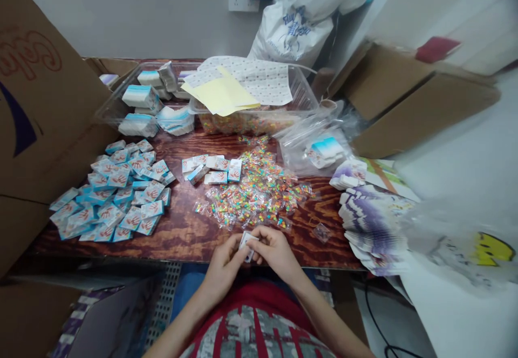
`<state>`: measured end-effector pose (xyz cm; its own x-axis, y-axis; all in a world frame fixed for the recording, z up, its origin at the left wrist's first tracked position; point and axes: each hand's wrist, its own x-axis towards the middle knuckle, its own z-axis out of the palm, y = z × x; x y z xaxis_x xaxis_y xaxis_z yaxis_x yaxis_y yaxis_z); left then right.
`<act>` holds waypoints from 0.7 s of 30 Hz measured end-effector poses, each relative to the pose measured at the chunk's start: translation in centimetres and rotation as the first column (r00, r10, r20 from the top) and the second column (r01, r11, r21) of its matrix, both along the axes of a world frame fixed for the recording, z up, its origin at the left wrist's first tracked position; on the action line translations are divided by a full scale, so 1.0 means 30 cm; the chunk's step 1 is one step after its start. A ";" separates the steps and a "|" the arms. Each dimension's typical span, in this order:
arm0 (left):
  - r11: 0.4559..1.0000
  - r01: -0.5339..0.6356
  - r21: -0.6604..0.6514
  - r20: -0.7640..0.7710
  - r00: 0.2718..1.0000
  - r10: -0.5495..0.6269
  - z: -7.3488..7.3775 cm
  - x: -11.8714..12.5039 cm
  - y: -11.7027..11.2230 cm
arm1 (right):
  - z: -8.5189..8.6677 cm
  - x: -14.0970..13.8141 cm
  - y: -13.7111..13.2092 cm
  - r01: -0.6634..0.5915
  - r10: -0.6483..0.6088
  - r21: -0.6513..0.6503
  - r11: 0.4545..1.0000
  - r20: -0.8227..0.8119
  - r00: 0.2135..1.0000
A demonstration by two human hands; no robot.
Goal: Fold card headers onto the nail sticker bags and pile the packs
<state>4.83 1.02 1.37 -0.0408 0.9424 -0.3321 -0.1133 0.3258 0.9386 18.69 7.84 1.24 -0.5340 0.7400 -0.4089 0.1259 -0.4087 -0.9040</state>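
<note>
Head view looks down on a wood-grained surface (178,242), with both hands at its near edge. The fingers (263,235) of the left hand (220,269) and the right hand (277,253) are curled inward, together grasping a small white carton (246,245), which they partly hide. Just ahead of the hands, toward the middle of the surface, lies a loose heap of small clear sachets (259,196) of colourful pieces. Left of it is a short scatter of white cartons printed with a red hand (212,166). A much larger spread of blue-and-white cartons (109,191) covers the left side. Toward the far-left corner, a clear plastic tub (121,99) holds stacked cartons, and beside it along the far edge, a second clear tub (246,123) holds many more sachets beneath printed sheets (246,83). Flat purple-and-white printed blanks (372,228) are stacked off the right edge. Judging by how things lie, many cartons already stand formed and stacked, while plenty of sachets and flat blanks remain loose or in stacks.
</note>
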 end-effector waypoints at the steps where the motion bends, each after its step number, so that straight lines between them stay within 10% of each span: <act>1: 1.000 0.020 -0.017 0.038 0.999 -0.020 -0.004 -0.001 -0.005 | -0.001 0.001 0.000 -0.004 0.004 0.012 1.000 0.004 1.000; 7: 0.990 -0.095 -0.104 0.046 0.994 0.100 -0.033 -0.035 0.007 | 0.002 0.087 0.071 -0.053 0.007 0.285 0.957 0.162 0.987; 12: 0.979 -0.183 -0.088 0.030 0.982 0.186 -0.032 -0.055 0.058 | -0.041 0.158 0.190 -0.062 -0.407 0.732 0.679 0.444 0.798; 17: 0.982 -0.178 -0.065 0.021 0.984 0.179 -0.038 -0.033 0.106 | -0.082 0.125 0.230 -0.304 -0.438 0.734 0.608 0.629 0.642; 21: 0.984 -0.155 -0.085 0.031 0.987 0.158 -0.048 -0.046 0.108 | -0.094 0.133 0.244 -0.340 -0.365 0.722 0.603 0.628 0.687</act>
